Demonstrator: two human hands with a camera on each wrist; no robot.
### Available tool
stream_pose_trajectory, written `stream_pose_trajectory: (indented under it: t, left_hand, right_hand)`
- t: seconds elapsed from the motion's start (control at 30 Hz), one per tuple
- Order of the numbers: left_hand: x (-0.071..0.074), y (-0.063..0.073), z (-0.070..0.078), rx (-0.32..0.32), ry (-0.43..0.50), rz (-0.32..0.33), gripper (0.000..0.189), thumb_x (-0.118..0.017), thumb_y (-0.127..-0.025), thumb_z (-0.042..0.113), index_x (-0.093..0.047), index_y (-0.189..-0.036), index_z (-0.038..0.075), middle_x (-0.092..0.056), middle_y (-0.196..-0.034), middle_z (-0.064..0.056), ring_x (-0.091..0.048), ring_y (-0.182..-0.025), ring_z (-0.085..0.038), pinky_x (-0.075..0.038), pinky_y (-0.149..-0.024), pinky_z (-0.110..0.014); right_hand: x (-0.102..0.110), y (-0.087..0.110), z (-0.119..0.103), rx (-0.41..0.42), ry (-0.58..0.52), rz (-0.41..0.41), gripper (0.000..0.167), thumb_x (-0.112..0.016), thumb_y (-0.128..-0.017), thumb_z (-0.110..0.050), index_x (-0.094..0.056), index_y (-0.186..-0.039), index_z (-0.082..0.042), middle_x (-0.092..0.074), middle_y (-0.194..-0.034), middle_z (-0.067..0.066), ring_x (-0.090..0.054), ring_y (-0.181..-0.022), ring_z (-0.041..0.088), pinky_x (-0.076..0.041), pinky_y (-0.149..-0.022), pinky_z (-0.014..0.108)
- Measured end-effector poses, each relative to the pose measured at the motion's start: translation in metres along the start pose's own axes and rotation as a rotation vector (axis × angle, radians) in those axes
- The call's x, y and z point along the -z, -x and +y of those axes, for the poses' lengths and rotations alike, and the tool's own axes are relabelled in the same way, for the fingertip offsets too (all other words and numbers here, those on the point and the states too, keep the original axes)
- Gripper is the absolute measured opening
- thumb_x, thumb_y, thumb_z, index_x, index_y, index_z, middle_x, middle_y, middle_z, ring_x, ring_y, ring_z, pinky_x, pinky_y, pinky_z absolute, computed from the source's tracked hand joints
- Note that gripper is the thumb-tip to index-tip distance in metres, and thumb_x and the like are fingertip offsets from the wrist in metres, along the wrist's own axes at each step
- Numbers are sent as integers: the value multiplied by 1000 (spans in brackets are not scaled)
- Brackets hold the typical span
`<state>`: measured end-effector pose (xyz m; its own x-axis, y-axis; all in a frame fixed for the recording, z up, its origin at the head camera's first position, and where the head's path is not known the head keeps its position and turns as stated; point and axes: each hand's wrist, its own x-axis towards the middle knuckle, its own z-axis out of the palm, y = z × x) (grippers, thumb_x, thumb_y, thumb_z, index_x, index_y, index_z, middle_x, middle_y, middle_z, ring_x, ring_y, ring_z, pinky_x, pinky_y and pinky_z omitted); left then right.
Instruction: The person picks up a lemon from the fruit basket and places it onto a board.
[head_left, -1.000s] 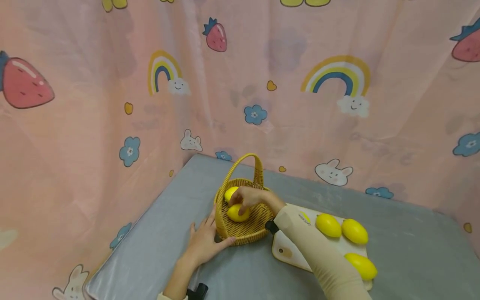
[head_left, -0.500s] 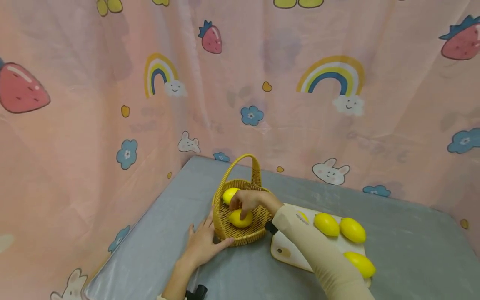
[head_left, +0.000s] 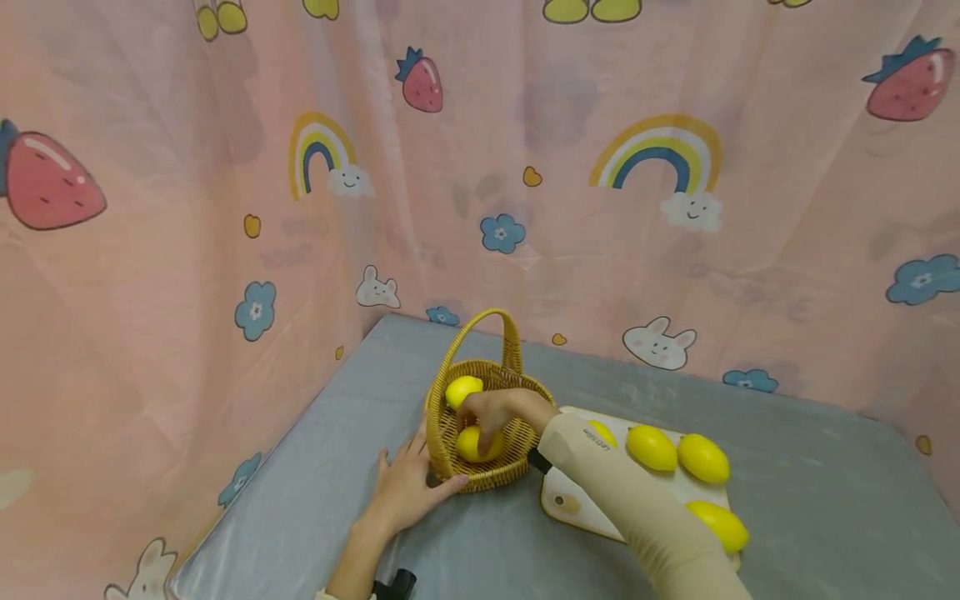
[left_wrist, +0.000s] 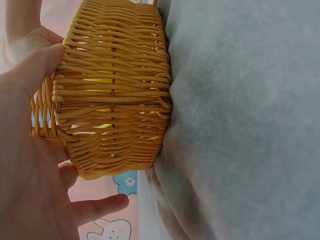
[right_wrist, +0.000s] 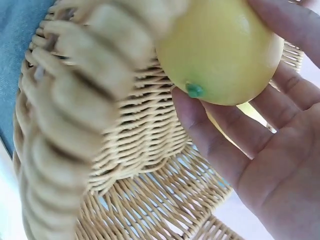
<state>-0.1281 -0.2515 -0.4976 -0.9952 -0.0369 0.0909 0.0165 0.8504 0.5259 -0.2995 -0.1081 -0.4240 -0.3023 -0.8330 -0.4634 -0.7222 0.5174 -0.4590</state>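
Inside the yellow wicker basket [head_left: 491,481], my right hand [head_left: 497,408] holds a yellow lemon [head_left: 471,447] close to the woven bottom. In the right wrist view that lemon [right_wrist: 220,50], with a small green tip, sits between thumb and fingers. Behind it in the basket lies a second lemon [head_left: 463,390]. My left hand [head_left: 405,492] rests against the basket's left side, fingers spread and fairly straight, the thumb at the front rim. The left wrist view shows the wicker wall [left_wrist: 112,92] from close by, with yellow showing through its gaps.
Right of the basket lies a white cutting board [head_left: 573,510] with lemons [head_left: 652,448] on it, partly covered by the right sleeve [head_left: 630,504]. The basket's tall handle [head_left: 513,342] arches over its opening. A pink patterned curtain [head_left: 555,275] hangs behind the grey-covered table [head_left: 337,417].
My right hand has shifted slightly within the basket, and its lemon sits a little lower. The left hand stays at the basket's side. The head view has shifted slightly.
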Motion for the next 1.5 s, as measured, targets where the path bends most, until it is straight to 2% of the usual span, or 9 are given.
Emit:
stream_pose_trajectory:
  t: [0.13, 0.3, 0.43, 0.57, 0.73, 1.0, 1.23, 1.33, 1.5]
  left_hand:
    - [-5, 0, 5, -11, 12, -6, 86, -62, -89, 64, -35, -157, 18, -10, -166, -4, -37, -138, -47, -9, -102, -81]
    - [-9, 0, 10, -24, 30, -10, 86, -64, -89, 61, -34, -157, 17, -11, -166, -5, -38, -137, -47, -8, -102, -82]
    - [-10, 1, 12, -30, 29, -13, 85, -64, -90, 60, -36, -156, 16, -12, -166, -7, -40, -136, -47, -9, -102, -82]
    - [-11, 1, 13, -35, 34, -7, 83, -64, -89, 61, -41, -154, 15, -18, -165, -10, -41, -135, -46, -10, -101, -82]
    - [-9, 1, 13, -31, 32, -7, 83, -63, -89, 62, -42, -154, 14, -23, -163, -12, -40, -137, -44, -9, -102, -81]
    - [-5, 2, 13, -37, 25, 12, 85, -64, -88, 63, -40, -155, 15, -22, -163, -14, -40, -138, -43, -10, -103, -81]
    - [1, 5, 11, -39, 39, 27, 86, -66, -88, 61, -40, -154, 13, -24, -162, -17, -41, -137, -45, -9, -102, -81]
    - [3, 5, 11, -38, 31, 26, 85, -64, -89, 62, -40, -154, 12, -25, -162, -17, -40, -137, -46, -9, -102, -81]
    - [4, 6, 14, -40, 18, 6, 86, -62, -90, 62, -40, -154, 10, -24, -162, -18, -39, -138, -46, -10, -101, -81]
  right_hand:
    - [3, 13, 3, 17, -21, 17, 41, -82, -82, -11, -66, -120, -13, -63, -119, -2, -56, -114, 15, -47, -98, 32]
    - [10, 38, 7, 68, -95, 80, 49, -81, -83, -10, -64, -129, -3, -64, -125, 5, -57, -118, 22, -48, -99, 36]
    - [12, 60, 14, 114, -148, 140, 49, -80, -84, -7, -64, -130, 0, -65, -124, 6, -59, -115, 21, -49, -97, 35]
    - [12, 83, 23, 152, -212, 199, 46, -79, -85, -7, -65, -128, -2, -66, -123, 6, -61, -110, 19, -51, -93, 33]
    - [12, 115, 33, 172, -273, 249, 48, -78, -86, -9, -63, -131, -1, -65, -127, 11, -64, -107, 23, -53, -89, 33]
    - [4, 169, 58, 143, -288, 296, 43, -78, -85, -13, -67, -125, -1, -68, -115, 7, -63, -103, 26, -53, -89, 36]
    - [-18, 208, 79, 75, -218, 308, 47, -78, -86, -20, -65, -125, 2, -67, -122, 12, -62, -110, 27, -49, -98, 47]
    - [-28, 222, 85, 28, -244, 301, 48, -79, -86, -19, -64, -125, 3, -66, -122, 12, -62, -108, 27, -48, -99, 51]
    - [-50, 236, 93, -36, -326, 293, 42, -80, -84, -13, -66, -121, 1, -67, -113, 7, -62, -101, 25, -51, -94, 45]
